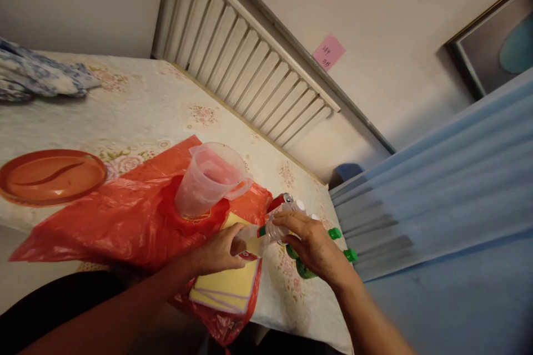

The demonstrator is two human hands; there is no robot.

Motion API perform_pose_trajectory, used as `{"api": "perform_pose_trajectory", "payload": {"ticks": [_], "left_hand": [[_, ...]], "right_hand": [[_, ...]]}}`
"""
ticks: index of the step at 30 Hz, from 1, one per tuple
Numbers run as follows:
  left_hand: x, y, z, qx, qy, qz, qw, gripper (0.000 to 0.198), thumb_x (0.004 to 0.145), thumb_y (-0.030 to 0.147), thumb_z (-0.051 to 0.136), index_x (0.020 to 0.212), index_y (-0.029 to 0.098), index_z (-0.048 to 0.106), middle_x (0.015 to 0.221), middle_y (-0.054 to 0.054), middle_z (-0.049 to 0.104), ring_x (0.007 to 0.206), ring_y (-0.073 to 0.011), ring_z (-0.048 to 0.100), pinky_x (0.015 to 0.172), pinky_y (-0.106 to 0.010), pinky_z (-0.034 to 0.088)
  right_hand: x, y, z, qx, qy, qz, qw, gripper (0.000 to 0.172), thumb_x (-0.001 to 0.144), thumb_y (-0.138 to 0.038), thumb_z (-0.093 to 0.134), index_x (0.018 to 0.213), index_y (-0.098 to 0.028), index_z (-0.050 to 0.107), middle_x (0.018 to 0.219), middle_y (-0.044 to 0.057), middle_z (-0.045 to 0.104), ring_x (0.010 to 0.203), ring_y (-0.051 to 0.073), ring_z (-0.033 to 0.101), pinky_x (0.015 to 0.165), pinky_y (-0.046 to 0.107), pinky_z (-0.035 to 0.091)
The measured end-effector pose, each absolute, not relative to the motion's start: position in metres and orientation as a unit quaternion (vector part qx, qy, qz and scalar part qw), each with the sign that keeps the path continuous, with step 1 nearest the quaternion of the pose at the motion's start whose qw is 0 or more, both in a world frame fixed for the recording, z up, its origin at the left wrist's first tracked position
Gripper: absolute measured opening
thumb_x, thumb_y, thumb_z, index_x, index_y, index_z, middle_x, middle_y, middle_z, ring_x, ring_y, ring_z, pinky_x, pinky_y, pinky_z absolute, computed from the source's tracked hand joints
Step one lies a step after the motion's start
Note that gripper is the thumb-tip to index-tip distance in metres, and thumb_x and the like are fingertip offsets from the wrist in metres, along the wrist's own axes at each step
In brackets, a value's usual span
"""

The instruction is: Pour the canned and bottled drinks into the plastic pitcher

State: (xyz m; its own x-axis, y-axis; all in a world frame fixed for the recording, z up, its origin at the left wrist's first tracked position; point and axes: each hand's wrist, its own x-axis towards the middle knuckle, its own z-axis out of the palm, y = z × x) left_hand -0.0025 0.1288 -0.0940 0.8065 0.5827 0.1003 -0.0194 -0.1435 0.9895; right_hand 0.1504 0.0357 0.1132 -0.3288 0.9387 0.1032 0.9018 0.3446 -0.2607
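A clear plastic bottle (271, 232) with a red and green label lies tilted between my hands. My left hand (220, 250) curls its thumb and fingers round the near left end. Over the ribbed right end my right hand (310, 241) is closed, hiding part of it. Beneath them are yellow cloths (228, 287) with purple edging, on a red plastic bag (125, 216). A translucent measuring jug (208, 183) stands on the bag, left of the bottle. Just beyond my right hand are a red can (280, 201) and several bottles, some with green caps (350, 255).
An orange-brown oval tray (54, 176) sits at the left on the floral tablecloth (166, 111). Blue-and-white fabric (41, 72) lies at the back left. A white radiator (245, 55) runs along the wall, and a blue curtain (449, 188) hangs at the right.
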Motion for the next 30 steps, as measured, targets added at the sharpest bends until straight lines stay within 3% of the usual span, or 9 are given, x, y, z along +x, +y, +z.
{"api": "perform_pose_trajectory", "payload": {"ticks": [6, 15, 17, 22, 24, 26, 30], "left_hand": [[-0.004, 0.129, -0.092, 0.725, 0.204, 0.245, 0.610, 0.061, 0.063, 0.031, 0.071, 0.119, 0.022, 0.049, 0.096, 0.000, 0.063, 0.090, -0.0221, 0.059, 0.076, -0.031, 0.048], [-0.003, 0.130, -0.096, 0.730, 0.209, 0.245, 0.602, 0.065, 0.062, 0.026, 0.072, 0.123, 0.023, 0.047, 0.107, -0.003, 0.062, 0.099, -0.0246, 0.059, 0.082, -0.033, 0.048], [-0.004, 0.130, -0.095, 0.722, 0.202, 0.247, 0.614, 0.065, 0.063, 0.026, 0.072, 0.123, 0.023, 0.047, 0.110, -0.003, 0.062, 0.100, -0.0244, 0.059, 0.082, -0.033, 0.048], [-0.003, 0.130, -0.095, 0.705, 0.177, 0.262, 0.635, 0.060, 0.064, 0.028, 0.072, 0.119, 0.022, 0.049, 0.102, -0.002, 0.064, 0.092, -0.0218, 0.061, 0.076, -0.030, 0.049], [-0.002, 0.130, -0.097, 0.700, 0.173, 0.268, 0.639, 0.060, 0.064, 0.028, 0.072, 0.119, 0.022, 0.049, 0.100, -0.001, 0.064, 0.090, -0.0209, 0.061, 0.075, -0.029, 0.049], [0.000, 0.130, -0.101, 0.698, 0.166, 0.271, 0.642, 0.061, 0.064, 0.027, 0.072, 0.120, 0.022, 0.048, 0.100, -0.001, 0.064, 0.089, -0.0201, 0.061, 0.074, -0.029, 0.049], [0.004, 0.129, -0.108, 0.700, 0.146, 0.276, 0.642, 0.062, 0.065, 0.024, 0.071, 0.122, 0.024, 0.048, 0.103, -0.001, 0.064, 0.090, -0.0195, 0.061, 0.075, -0.028, 0.050]], "right_hand": [[0.152, 0.035, 0.112, -0.570, -0.808, 0.080, 0.125, 0.040, 0.092, -0.014, 0.054, 0.127, -0.033, 0.059, 0.116, 0.005, 0.068, 0.107, 0.021, 0.064, 0.092, 0.039, 0.052], [0.154, 0.034, 0.108, -0.601, -0.785, 0.083, 0.127, 0.034, 0.092, -0.027, 0.060, 0.126, -0.032, 0.060, 0.116, 0.007, 0.068, 0.105, 0.023, 0.064, 0.091, 0.042, 0.051], [0.156, 0.033, 0.105, -0.627, -0.758, 0.092, 0.155, 0.039, 0.088, -0.034, 0.066, 0.126, -0.031, 0.060, 0.117, 0.008, 0.067, 0.103, 0.024, 0.064, 0.092, 0.043, 0.050], [0.172, 0.027, 0.073, -0.646, -0.657, 0.218, 0.323, 0.077, 0.072, -0.058, 0.075, 0.138, -0.027, 0.049, 0.129, 0.011, 0.060, 0.110, 0.027, 0.061, 0.093, 0.042, 0.051], [0.177, 0.025, 0.050, -0.639, -0.611, 0.269, 0.381, 0.084, 0.067, -0.061, 0.077, 0.138, -0.026, 0.049, 0.132, 0.011, 0.059, 0.114, 0.028, 0.060, 0.092, 0.041, 0.051], [0.176, 0.022, 0.025, -0.640, -0.584, 0.308, 0.392, 0.083, 0.062, -0.062, 0.080, 0.131, -0.023, 0.055, 0.126, 0.011, 0.062, 0.110, 0.029, 0.062, 0.089, 0.040, 0.053], [0.160, 0.019, -0.010, -0.673, -0.528, 0.331, 0.398, 0.065, 0.058, -0.054, 0.085, 0.109, -0.019, 0.064, 0.105, 0.009, 0.071, 0.095, 0.027, 0.068, 0.085, 0.039, 0.055]]}}
